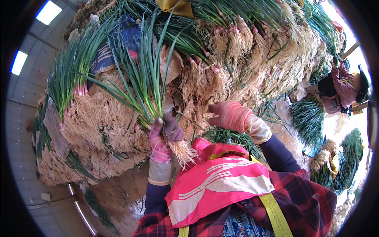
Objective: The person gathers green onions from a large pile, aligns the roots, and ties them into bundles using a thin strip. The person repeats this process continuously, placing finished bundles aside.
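My left hand [165,134], in a stained pink-and-grey glove, grips a small bunch of green onions [151,100] near the base. Long green leaves fan up and away from the fist, and pale stringy roots [182,150] hang out below it. Wearing an orange-pink knit glove, my right hand [229,115] is held apart from the bunch, to its right. Its fingers point left beside the roots of the heap, with nothing visible between them. Before me lies a large heap of rooted green onions [204,75], some with pinkish bulbs.
A blue printed sack [127,35] and a bundle of onions [84,68] lie on the heap at left. Cut leaves [234,136] lie below my right hand. At far right, another person [342,86] is beside more onion bundles [308,121]. A metal rail [81,211] is at lower left.
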Motion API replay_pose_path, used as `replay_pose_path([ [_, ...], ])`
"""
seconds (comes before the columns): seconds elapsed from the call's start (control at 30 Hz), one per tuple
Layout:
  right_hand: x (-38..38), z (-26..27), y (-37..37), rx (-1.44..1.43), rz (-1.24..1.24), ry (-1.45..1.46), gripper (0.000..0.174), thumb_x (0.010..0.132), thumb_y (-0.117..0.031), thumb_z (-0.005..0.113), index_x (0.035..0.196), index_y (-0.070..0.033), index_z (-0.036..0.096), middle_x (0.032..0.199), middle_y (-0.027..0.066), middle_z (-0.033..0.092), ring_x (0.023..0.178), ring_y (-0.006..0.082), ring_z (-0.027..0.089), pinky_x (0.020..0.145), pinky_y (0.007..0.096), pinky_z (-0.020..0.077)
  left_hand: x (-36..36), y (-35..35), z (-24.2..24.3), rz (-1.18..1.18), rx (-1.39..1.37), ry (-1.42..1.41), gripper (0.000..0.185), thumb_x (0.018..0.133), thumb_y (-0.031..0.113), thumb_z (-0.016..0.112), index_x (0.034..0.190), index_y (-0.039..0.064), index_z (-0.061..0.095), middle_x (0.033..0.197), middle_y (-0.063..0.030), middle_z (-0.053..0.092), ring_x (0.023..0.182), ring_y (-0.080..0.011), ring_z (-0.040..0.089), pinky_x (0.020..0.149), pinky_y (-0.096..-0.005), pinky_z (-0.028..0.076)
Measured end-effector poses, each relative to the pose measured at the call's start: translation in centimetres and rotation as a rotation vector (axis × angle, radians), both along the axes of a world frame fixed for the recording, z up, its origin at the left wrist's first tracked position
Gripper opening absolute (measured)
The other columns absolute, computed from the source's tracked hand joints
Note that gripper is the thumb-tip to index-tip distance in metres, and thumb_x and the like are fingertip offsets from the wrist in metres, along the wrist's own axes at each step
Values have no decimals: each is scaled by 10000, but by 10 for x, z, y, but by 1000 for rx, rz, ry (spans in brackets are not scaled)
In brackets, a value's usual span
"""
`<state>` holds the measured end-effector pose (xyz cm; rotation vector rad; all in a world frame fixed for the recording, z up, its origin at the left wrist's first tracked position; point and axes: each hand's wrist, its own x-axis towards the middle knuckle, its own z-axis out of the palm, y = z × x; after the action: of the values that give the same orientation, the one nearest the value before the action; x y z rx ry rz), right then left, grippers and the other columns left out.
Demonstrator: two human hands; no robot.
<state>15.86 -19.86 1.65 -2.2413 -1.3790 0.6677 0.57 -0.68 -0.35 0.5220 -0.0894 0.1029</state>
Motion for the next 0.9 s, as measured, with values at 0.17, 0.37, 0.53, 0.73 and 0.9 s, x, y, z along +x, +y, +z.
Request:
replay_pose_path([
  [0.17, 37, 38, 9, 289, -364, -88, 340, 833, -315, 505, 1018, -34, 557, 869, 172, 612, 829, 331, 598, 717, 402, 469, 8, -5, 19, 32, -68, -233, 140, 846, 262, 557, 779, 144, 525, 517, 75, 364, 422, -74, 345, 478, -251, 358],
  [0.37, 85, 37, 55, 21, -404, -492, 206, 773, -206, 535, 816, -36, 644, 736, 190, 617, 714, 358, 611, 622, 409, 488, 29, -25, 12, 222, 12, 275, 346, 844, 361, 544, 620, 140, 399, 598, 14, 383, 480, -129, 392, 612, -324, 352],
  [0.53, 80, 29, 54, 55, -326, -404, 188, 750, -165, 537, 770, -12, 646, 699, 180, 614, 650, 332, 610, 549, 396, 485, 23, -19, 2, -9, -241, 18, 334, 901, 306, 427, 634, 108, 395, 620, -64, 458, 459, -166, 436, 539, -310, 311],
  [0.73, 75, 44, 30, 681, -528, 995, 248, 798, -121, 558, 981, 44, 547, 718, 92, 591, 610, 134, 587, 563, 246, 502, 18, -16, 1, -60, -192, -96, 323, 863, 335, 447, 627, 117, 408, 601, -34, 401, 444, -143, 363, 527, -279, 270],
  [0.9, 63, 13, 17, 744, -450, 925, 325, 755, -141, 621, 1005, 53, 546, 785, 75, 597, 631, 136, 577, 601, 242, 481, 16, -21, 1, -41, -125, -94, 308, 819, 333, 479, 620, 121, 377, 570, -39, 378, 439, -157, 375, 533, -285, 287],
])
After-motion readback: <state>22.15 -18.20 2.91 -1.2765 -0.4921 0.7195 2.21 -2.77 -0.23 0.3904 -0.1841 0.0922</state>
